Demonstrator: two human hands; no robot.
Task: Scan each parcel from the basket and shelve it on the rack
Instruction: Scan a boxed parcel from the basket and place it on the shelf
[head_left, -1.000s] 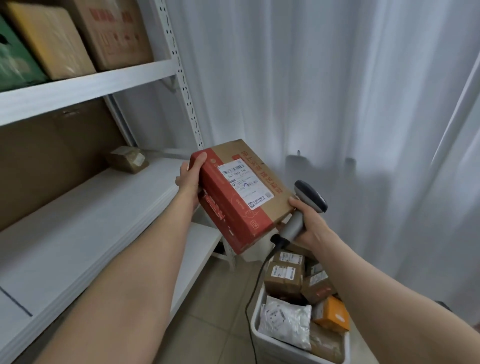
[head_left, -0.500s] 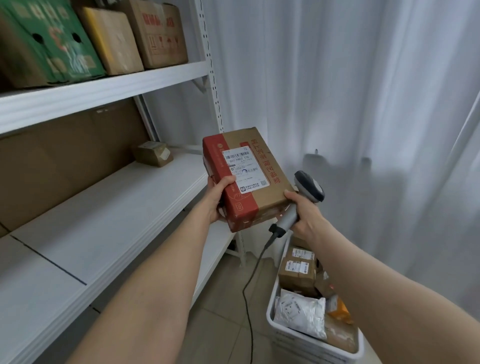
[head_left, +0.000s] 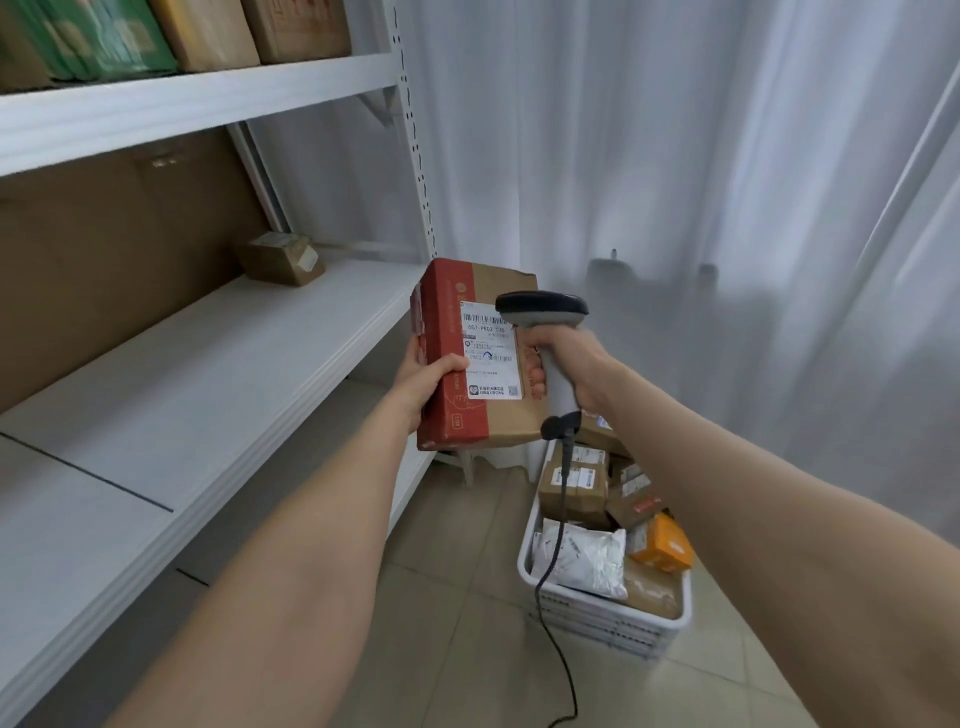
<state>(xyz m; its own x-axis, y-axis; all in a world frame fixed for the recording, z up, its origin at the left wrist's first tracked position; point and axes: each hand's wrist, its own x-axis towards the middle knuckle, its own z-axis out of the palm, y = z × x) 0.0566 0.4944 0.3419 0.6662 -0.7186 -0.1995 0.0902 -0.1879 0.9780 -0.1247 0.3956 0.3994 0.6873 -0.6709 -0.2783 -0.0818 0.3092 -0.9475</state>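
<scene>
Curls left fingers (head_left: 444, 365) round box (head_left: 506, 423) at lower-left edge mid-frame, wraps right fingers (head_left: 538, 372) round scanner (head_left: 543, 310) aimed at label (head_left: 491, 358); seems stiff, light enough for one hand, best gripped across opposite edges.

A white shipping label (head_left: 491, 358) stands on the front of the red-and-brown cardboard parcel (head_left: 498, 423). Along the label's top runs a barcode (head_left: 480, 318). Under it is a large printed code ending "P802 T70"; its first three characters are unsure. Halfway down the label "P802" shows again. At the label's bottom right is a QR code (head_left: 513, 391), and at its bottom left a small square logo (head_left: 474, 391) with characters too small to read. A grey handheld scanner (head_left: 543, 312) hides the label's upper right corner.
</scene>
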